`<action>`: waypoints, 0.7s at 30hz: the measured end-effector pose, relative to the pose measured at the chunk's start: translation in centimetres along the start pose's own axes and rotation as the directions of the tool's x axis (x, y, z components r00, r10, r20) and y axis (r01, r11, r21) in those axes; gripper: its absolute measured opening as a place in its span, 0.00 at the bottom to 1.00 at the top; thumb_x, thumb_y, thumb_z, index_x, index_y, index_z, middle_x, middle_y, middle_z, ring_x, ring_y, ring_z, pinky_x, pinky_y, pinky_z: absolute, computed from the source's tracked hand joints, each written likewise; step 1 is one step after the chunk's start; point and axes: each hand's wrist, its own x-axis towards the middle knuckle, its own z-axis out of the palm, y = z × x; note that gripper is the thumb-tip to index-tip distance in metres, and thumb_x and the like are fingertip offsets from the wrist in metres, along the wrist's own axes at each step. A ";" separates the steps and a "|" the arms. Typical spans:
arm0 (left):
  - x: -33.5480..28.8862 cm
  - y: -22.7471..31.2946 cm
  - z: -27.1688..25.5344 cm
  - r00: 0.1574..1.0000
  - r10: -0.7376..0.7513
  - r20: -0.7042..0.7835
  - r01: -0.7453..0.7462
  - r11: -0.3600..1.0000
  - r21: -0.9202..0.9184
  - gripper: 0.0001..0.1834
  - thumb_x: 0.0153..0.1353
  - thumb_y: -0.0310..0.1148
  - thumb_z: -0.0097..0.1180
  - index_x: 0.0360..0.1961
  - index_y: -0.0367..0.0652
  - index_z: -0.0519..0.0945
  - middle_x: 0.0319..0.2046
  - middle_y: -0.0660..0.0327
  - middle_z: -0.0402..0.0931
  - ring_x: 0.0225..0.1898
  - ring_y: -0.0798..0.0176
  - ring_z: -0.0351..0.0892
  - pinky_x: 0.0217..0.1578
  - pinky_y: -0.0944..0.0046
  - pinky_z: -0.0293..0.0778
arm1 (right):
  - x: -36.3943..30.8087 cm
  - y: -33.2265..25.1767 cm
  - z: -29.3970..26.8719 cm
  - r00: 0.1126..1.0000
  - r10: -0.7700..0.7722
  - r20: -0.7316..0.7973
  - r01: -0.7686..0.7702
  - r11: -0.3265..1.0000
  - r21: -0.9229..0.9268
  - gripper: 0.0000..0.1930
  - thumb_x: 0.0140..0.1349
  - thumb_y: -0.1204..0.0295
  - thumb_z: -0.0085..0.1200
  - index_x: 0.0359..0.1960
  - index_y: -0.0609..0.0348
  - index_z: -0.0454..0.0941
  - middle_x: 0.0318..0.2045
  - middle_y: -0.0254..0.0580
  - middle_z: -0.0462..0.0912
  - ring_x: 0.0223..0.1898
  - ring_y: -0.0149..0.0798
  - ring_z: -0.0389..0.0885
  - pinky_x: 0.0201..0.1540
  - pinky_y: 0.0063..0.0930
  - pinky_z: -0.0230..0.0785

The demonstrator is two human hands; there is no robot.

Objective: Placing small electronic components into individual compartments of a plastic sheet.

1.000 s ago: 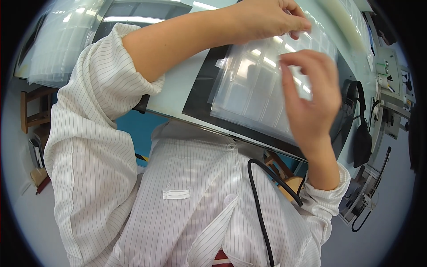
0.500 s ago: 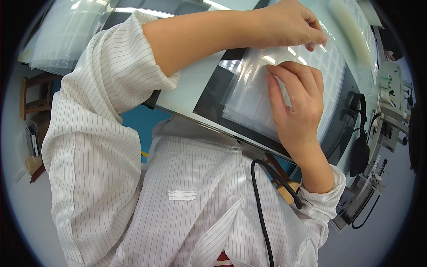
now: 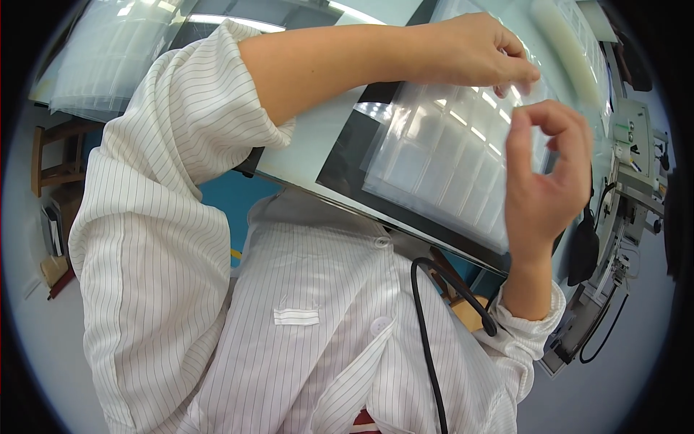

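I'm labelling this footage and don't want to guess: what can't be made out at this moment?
- Head view: what, if anything, the left hand pinches; its own fingers and glare hide it.
- Head view: parts of the clear pocketed sheets; both hands, the right hand included, cover them.
- Head view: the far end of the clear stack at left; the top edge cuts it off.
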 end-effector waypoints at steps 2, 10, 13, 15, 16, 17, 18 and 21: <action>-0.4 1.0 0.4 0.997 -0.075 0.032 0.074 0.997 0.034 0.19 0.69 0.44 0.58 0.34 0.35 0.83 0.27 0.62 0.78 0.28 0.70 0.73 0.30 0.68 0.70 | 0.0 1.3 -0.7 0.997 0.053 -0.052 -0.056 0.996 -0.071 0.06 0.57 0.80 0.64 0.34 0.61 0.81 0.35 0.38 0.81 0.40 0.39 0.78 0.43 0.32 0.69; -0.8 1.5 0.1 0.983 -0.161 0.085 0.170 0.980 -0.103 0.15 0.70 0.41 0.57 0.38 0.38 0.83 0.29 0.64 0.78 0.30 0.72 0.70 0.32 0.70 0.67 | -0.5 1.1 -0.4 0.984 0.052 -0.168 -0.084 0.979 -0.186 0.07 0.57 0.79 0.65 0.37 0.62 0.81 0.35 0.39 0.82 0.39 0.41 0.78 0.44 0.33 0.69; -0.5 0.7 0.1 0.995 -0.101 -0.007 0.100 0.990 -0.105 0.15 0.70 0.39 0.56 0.39 0.36 0.83 0.30 0.63 0.79 0.30 0.71 0.70 0.32 0.70 0.67 | -2.2 -0.9 0.1 0.990 -0.095 0.100 0.092 0.995 0.035 0.09 0.55 0.80 0.66 0.38 0.62 0.82 0.36 0.41 0.81 0.38 0.40 0.76 0.41 0.31 0.67; -0.5 0.8 0.2 0.995 -0.104 -0.006 0.103 0.990 -0.092 0.15 0.70 0.39 0.56 0.40 0.36 0.83 0.29 0.63 0.79 0.30 0.71 0.71 0.32 0.70 0.68 | -3.5 -2.4 1.4 0.984 -0.091 0.155 0.082 0.994 0.068 0.10 0.53 0.82 0.66 0.38 0.63 0.82 0.36 0.42 0.81 0.38 0.42 0.76 0.41 0.32 0.67; -0.5 0.9 0.3 0.994 -0.105 -0.008 0.104 0.992 -0.078 0.15 0.69 0.39 0.56 0.40 0.35 0.83 0.29 0.62 0.79 0.30 0.71 0.72 0.32 0.69 0.68 | -3.9 -2.9 1.9 0.974 -0.093 0.208 0.073 0.992 0.101 0.12 0.50 0.83 0.66 0.37 0.63 0.82 0.36 0.43 0.81 0.38 0.44 0.76 0.42 0.34 0.68; -0.6 1.1 0.4 0.994 -0.107 -0.006 0.106 0.991 -0.079 0.15 0.69 0.39 0.56 0.40 0.35 0.83 0.29 0.62 0.79 0.30 0.71 0.72 0.32 0.69 0.68 | -4.2 -3.0 2.2 0.974 -0.090 0.209 0.070 0.992 0.102 0.12 0.50 0.83 0.66 0.37 0.63 0.82 0.36 0.43 0.81 0.38 0.44 0.76 0.42 0.34 0.68; -0.6 1.1 0.3 0.994 -0.110 -0.009 0.110 0.992 -0.057 0.16 0.69 0.39 0.56 0.40 0.35 0.83 0.30 0.61 0.80 0.30 0.70 0.72 0.33 0.69 0.69 | -4.3 -3.2 2.5 0.978 -0.087 0.187 0.072 0.994 0.086 0.12 0.50 0.83 0.67 0.37 0.63 0.82 0.36 0.43 0.81 0.37 0.45 0.76 0.42 0.34 0.68; -0.7 0.9 0.4 0.996 -0.090 -0.008 0.089 0.994 -0.057 0.16 0.69 0.39 0.56 0.40 0.34 0.83 0.29 0.60 0.80 0.30 0.70 0.74 0.33 0.68 0.69 | -4.5 -3.2 2.7 0.982 -0.095 0.166 0.082 0.993 0.082 0.12 0.49 0.83 0.68 0.36 0.63 0.81 0.35 0.42 0.81 0.37 0.45 0.76 0.42 0.34 0.68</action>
